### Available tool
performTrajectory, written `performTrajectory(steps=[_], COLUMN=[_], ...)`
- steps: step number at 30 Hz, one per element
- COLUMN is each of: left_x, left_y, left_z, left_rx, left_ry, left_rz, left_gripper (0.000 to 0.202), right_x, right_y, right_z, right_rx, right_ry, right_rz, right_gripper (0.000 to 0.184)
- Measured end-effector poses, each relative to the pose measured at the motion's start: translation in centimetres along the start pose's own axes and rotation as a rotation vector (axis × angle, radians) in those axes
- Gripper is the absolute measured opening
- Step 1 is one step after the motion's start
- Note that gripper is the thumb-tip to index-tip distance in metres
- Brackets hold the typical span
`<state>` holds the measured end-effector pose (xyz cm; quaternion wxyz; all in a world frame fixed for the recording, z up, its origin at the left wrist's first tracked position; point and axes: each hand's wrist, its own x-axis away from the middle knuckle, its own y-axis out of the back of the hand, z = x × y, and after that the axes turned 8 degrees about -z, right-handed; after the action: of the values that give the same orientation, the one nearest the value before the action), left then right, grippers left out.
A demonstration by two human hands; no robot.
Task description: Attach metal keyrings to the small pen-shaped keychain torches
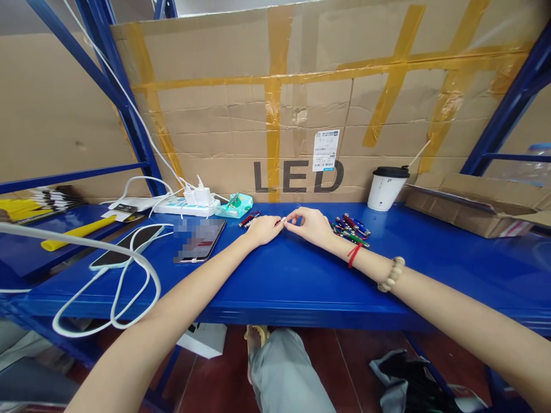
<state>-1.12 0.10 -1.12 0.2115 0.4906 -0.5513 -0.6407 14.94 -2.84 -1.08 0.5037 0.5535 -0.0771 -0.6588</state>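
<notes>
1. Nearest to us, a looped white cable (86,236) hangs over the front edge of the blue shelf (267,287), close to the left forearm (206,281); if this arm swings outward, we think it could catch the loop and disturb the phone (114,255) which the cable crosses

2. The left hand (263,230) is curled around a small dark red pen-like item (279,222), just above the middle of the shelf — most of it is hidden, so we cannot tell how firm this hold is

3. The right hand (310,225) seems to pinch the light end of the same item between thumb and forefinger; if the two hands pull unevenly, the item could slip away, because it is so thin and probably smooth

4. Beside the right hand lies a loose pile of coloured pens (353,234), and a few more pens (248,219) lie beyond the left hand; a careless sideways move of a wrist could make them roll

5. Farther back stands a lidded paper cup (385,192); a wide reach of the right arm could tip it, and any drink inside — we cannot see — might wet the pile
</notes>
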Motion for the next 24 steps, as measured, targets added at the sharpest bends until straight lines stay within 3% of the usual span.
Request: performTrajectory(steps=[8, 24], left_x=[-0.11, -0.16], left_y=[-0.05, 0.10], left_z=[0.13, 0.12], left_rx=[-0.031, -0.053], left_ry=[-0.030, -0.063], left_rz=[0.000, 0.024], left_gripper=[0.044, 0.040], right_x=[0.00, 0.02], right_y=[0.06, 0.20], right_z=[-0.13, -0.12], right_rx=[-0.015, 0.030], right_ry=[0.007, 0.048], right_rz=[-0.030, 0.050], right_gripper=[0.019, 0.022])
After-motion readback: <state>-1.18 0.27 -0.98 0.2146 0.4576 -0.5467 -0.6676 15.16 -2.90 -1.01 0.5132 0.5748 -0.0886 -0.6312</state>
